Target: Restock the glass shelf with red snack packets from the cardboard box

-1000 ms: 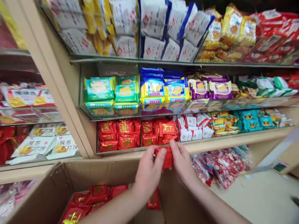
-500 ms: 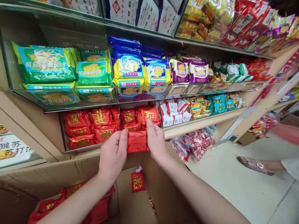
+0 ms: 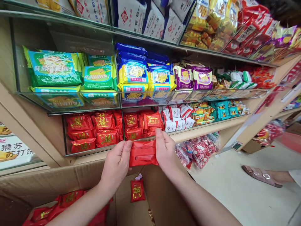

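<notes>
Between my two hands I hold a red snack packet (image 3: 143,153), its plain printed back facing up. My left hand (image 3: 117,160) pinches its left end, thumb on top. At the right end, the fingers of my right hand (image 3: 166,150) are closed on it too. The packet is over the near edge of the low shelf and above a cardboard box (image 3: 94,171). Just beyond, red packets with gold lettering (image 3: 107,137) stand stacked in the bottom shelf compartments. One loose red packet (image 3: 137,190) lies inside the box, and more red packets (image 3: 70,198) are piled at its left.
Green soda biscuit packs (image 3: 55,67) and blue-yellow packs (image 3: 134,70) fill the glass-fronted shelf above. White-and-red packets (image 3: 176,117) lie to the right. Plastic bags of red goods (image 3: 199,149) sit on the floor. A person's sandalled foot (image 3: 261,175) stands at the right.
Both hands have drawn the red packet back from the shelf compartment, lower and slightly right in view. More of its back shows now. The camera view has shifted slightly.
</notes>
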Demonstrator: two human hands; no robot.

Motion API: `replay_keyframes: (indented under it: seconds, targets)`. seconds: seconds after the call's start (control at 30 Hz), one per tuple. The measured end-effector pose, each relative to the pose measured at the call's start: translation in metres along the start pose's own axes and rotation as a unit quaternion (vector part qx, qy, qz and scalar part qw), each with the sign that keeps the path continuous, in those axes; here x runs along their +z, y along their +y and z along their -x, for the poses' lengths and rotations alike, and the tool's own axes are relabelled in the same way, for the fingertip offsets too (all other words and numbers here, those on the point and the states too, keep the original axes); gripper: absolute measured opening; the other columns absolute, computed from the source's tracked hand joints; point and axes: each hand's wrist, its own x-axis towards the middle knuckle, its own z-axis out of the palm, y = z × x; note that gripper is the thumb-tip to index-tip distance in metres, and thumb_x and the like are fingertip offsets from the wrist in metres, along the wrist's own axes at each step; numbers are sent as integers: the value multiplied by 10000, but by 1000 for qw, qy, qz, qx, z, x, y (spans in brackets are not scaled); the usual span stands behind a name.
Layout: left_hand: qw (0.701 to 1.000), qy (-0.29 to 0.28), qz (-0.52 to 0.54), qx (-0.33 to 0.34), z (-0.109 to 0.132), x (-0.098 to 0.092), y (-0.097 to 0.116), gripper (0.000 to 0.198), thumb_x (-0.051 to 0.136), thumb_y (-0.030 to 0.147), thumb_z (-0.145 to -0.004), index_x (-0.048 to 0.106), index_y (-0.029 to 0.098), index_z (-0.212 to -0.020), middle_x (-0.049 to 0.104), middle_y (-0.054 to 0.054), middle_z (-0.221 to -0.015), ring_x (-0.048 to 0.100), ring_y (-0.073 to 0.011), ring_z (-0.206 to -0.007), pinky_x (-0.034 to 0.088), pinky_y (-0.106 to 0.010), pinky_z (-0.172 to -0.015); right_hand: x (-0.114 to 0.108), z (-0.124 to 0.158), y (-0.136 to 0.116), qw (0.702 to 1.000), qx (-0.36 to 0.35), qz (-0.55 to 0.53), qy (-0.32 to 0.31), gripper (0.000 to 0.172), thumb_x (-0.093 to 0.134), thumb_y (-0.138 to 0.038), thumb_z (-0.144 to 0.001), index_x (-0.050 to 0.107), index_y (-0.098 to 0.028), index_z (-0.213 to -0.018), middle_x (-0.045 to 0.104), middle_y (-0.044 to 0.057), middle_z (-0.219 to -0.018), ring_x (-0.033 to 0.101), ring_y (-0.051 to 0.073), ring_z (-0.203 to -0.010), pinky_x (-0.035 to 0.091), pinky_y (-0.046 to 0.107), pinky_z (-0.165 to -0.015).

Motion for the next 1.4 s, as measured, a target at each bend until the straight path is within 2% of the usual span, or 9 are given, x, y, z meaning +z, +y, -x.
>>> replay_keyframes:
  seconds: [0.13, 0.3, 0.5, 0.63, 0.8, 0.97, 1.1, 1.23, 1.4]
  targets:
    - [968, -102, 136, -184, 3, -6, 4, 559, 273, 685, -715, 506, 179, -756, 566, -1, -635, 556, -125, -496, 441, -237, -456, -20, -8, -2, 962, -244, 124, 21, 307, 407, -229, -846, 312, -188, -557, 274, -63, -488, 270, 66, -448, 244, 221, -445]
    - [813, -309, 318, -378, 16, -20, 20, 604, 319, 672, -715, 475, 168, -1009, 640, -84, -754, 627, -188, -644, 454, -279, -587, -34, -3, -6, 803, -554, 168, -142, 334, 410, -266, -835, 346, -190, -516, 358, -41, -441, 321, 91, -445, 224, 256, -438]
    - [869, -225, 312, -311, 30, -11, 20, 393, 648, 254, -689, 465, 208, -1034, 628, -1, -764, 584, -87, -590, 458, -211, -584, -37, 14, -15, 726, -640, 164, -190, 419, 556, -492, -707, 354, -195, -492, 318, -54, -417, 334, 95, -425, 186, 243, -412]
    - [895, -190, 303, -268, 34, -6, 27, 483, 672, 257, -660, 433, 232, -1079, 643, 5, -783, 600, -103, -634, 487, -241, -618, -52, 17, -8, 795, -550, 133, -219, 356, 545, -395, -758, 352, -197, -534, 342, -54, -438, 348, 87, -427, 228, 239, -409]
    - [901, -179, 328, -222, 29, -4, 28, 434, 648, 259, -688, 418, 237, -1055, 641, -5, -916, 611, -148, -829, 478, -308, -758, -65, 11, -13, 956, -149, 137, -211, 131, 514, -235, -781, 472, -184, -894, 558, 60, -867, 526, 137, -773, 436, 261, -630]
    - [928, -204, 281, -137, 21, -1, 18, 348, 598, 258, -733, 393, 220, -1011, 639, -8, -888, 594, -104, -702, 481, -258, -650, -57, -2, -27, 910, 70, 33, -407, 337, 573, -202, -721, 441, -199, -1031, 580, 30, -902, 553, 128, -792, 463, 273, -684]
    - [923, -200, 308, -114, 27, 3, 11, 431, 603, 241, -723, 323, 252, -1050, 592, -18, -994, 598, -119, -791, 477, -271, -691, -47, -2, -23, 912, 154, -68, -373, 495, 590, -179, -699, 345, -209, -1128, 576, 37, -912, 569, 122, -757, 473, 274, -657]
    - [951, -210, 199, -105, 32, 2, 9, 222, 523, 247, -765, 396, 219, -946, 565, 3, -866, 566, -85, -577, 455, -234, -534, -47, -4, -23, 911, 111, 3, -397, 396, 602, -213, -693, 434, -193, -1051, 583, 29, -894, 560, 124, -749, 460, 254, -632]
    - [980, -184, -41, 67, 10, -22, 11, 210, 468, 292, -787, 469, 223, -985, 579, -1, -843, 546, -115, -636, 439, -241, -576, -39, -33, -33, 885, -17, 136, -445, 223, 553, -230, -737, 540, -192, -957, 595, -6, -801, 537, 113, -695, 426, 246, -629]
